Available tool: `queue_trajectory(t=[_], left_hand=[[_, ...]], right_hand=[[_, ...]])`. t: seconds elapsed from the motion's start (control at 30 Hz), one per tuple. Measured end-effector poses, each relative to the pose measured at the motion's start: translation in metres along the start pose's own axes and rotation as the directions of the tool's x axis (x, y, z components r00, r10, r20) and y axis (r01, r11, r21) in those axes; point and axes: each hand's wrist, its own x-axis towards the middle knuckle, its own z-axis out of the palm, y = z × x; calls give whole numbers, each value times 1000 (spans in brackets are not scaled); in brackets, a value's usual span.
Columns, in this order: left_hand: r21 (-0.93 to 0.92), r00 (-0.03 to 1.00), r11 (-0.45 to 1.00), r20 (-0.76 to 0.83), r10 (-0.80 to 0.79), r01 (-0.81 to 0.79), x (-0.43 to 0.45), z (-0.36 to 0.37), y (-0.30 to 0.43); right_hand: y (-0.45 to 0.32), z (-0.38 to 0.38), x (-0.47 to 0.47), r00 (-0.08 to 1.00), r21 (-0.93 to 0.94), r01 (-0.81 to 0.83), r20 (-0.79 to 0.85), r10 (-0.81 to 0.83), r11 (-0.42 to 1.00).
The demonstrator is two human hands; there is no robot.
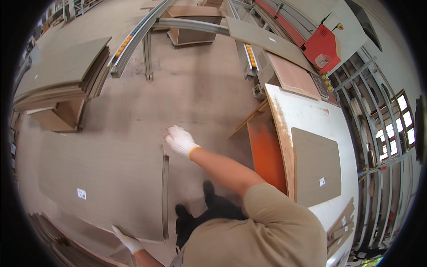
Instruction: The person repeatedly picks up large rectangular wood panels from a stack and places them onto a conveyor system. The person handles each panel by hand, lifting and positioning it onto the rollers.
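A wide grey-brown wood-based panel (110, 170) lies to my left, with a white printed label (81, 193) on its top. A second edge shows along its right side, so another board may lie beneath. My left hand (128, 241), in a white knitted glove, is at the panel's near edge with its fingers stretched along it; how firmly it grips is unclear. Beyond the panel's far right corner, my right hand (181, 140) reaches out in a matching glove. Its fingers are partly bent and blurred, and whether they touch the corner cannot be made out.
Stacked panels (66, 66) rest on a low wheeled base at far left. Ahead stand metal conveyor rails (133, 36) with orange rollers. On my right, a white-topped bench (320, 116) carries a smaller panel (317, 167) and narrow strips, beside a red machine housing (322, 48).
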Motion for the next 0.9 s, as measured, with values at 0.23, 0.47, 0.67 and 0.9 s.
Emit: queue_trajectory(t=[0.23, 0.47, 0.67, 0.9], left_hand=[[-177, 986, 978, -110, -129, 108, -44, 26, 3], [-200, 980, 961, -13, -197, 190, -29, 3, -14], [821, 781, 459, -27, 624, -339, -90, 109, 60], [348, 618, 852, 785, -37, -391, -183, 398, 19]], right_hand=[[-41, 49, 24, 732, 80, -256, 667, 139, 963], [-43, 35, 18, 595, -34, -157, 795, 122, 987], [6, -21, -7, 866, -52, 232, 465, -182, 971], [130, -276, -74, 946, -107, 123, 314, -84, 987]])
